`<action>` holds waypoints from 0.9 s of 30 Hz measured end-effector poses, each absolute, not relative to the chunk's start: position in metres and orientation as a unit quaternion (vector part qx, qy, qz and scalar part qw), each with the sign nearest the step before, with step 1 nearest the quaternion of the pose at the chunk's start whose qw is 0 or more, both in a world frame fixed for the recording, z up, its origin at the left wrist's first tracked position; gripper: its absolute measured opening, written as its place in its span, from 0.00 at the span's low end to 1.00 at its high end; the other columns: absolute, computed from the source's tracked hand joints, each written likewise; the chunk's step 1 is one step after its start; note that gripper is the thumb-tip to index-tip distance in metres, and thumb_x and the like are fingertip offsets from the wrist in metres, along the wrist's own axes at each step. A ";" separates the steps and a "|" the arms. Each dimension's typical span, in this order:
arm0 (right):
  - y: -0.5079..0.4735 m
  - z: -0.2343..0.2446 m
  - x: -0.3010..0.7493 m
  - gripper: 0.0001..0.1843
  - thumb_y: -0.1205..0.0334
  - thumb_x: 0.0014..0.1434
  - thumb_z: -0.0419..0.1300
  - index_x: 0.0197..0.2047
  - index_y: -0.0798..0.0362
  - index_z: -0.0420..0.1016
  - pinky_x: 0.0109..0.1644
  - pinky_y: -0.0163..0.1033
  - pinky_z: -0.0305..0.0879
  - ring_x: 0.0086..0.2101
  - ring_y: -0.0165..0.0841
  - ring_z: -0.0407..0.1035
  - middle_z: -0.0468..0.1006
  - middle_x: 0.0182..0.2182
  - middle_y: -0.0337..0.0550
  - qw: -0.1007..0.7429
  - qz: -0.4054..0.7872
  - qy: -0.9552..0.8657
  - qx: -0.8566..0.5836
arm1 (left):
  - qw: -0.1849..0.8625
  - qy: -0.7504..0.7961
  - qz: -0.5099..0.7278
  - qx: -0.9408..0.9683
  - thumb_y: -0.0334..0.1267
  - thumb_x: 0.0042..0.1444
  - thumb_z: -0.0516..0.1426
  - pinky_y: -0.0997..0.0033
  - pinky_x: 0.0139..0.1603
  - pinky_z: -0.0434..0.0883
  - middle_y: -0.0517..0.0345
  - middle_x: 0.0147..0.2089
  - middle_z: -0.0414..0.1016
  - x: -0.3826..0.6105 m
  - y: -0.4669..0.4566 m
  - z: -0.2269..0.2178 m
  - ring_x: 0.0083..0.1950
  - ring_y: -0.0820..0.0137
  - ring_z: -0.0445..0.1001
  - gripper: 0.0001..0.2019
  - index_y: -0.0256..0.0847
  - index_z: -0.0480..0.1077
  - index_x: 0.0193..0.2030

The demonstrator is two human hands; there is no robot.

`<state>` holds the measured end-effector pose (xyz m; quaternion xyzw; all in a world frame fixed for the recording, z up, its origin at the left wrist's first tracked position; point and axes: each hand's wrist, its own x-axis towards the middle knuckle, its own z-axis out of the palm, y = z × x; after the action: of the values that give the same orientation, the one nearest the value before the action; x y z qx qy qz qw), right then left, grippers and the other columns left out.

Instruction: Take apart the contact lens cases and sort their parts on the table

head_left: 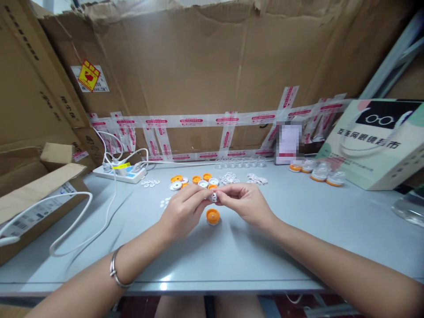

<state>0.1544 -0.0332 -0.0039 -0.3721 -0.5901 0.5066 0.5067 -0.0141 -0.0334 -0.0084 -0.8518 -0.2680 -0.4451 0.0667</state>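
My left hand and my right hand meet over the middle of the table, fingertips pinching a small white openwork plastic piece between them. Just below it on the table lies a round orange cap with a small pin in its centre. Behind my hands are several orange discs and white discs, partly covered by my fingers. A pile of small white plastic pieces and another white heap sit a little further back. Small white discs lie beside my left hand.
Clear plastic domes line the back. Several orange-based assembled pieces stand at right, before a paper bag. A power strip, a loose white cable and an open cardboard box take up the left. Clear little discs lie near the strip.
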 end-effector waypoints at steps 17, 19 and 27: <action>-0.027 -0.002 0.153 0.09 0.62 0.43 0.66 0.30 0.55 0.77 0.35 0.31 0.71 0.25 0.24 0.72 0.78 0.22 0.38 0.455 0.676 -0.441 -0.376 | -0.463 -0.382 -0.506 -0.620 0.35 0.44 0.62 0.72 0.38 0.72 0.58 0.34 0.73 -0.011 -0.030 0.000 0.35 0.73 0.72 0.10 0.36 0.70 0.35; -0.028 -0.001 0.154 0.10 0.60 0.44 0.66 0.31 0.55 0.76 0.36 0.33 0.71 0.26 0.26 0.73 0.78 0.23 0.38 0.456 0.668 -0.460 -0.367 | -0.495 -0.379 -0.505 -0.597 0.35 0.44 0.63 0.72 0.40 0.71 0.58 0.33 0.73 -0.012 -0.028 0.000 0.35 0.73 0.72 0.10 0.36 0.70 0.35; -0.032 0.000 0.151 0.15 0.59 0.41 0.68 0.34 0.53 0.73 0.38 0.39 0.72 0.29 0.29 0.73 0.77 0.28 0.38 0.481 0.595 -0.546 -0.341 | -0.529 -0.357 -0.505 -0.581 0.36 0.42 0.64 0.71 0.40 0.70 0.59 0.34 0.73 -0.015 -0.025 -0.001 0.36 0.73 0.71 0.12 0.37 0.70 0.34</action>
<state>0.1509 -0.0320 0.0003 -0.3413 -0.5465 0.5947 0.4808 -0.0155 -0.0248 -0.0014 -0.5812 -0.3567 -0.5054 -0.5288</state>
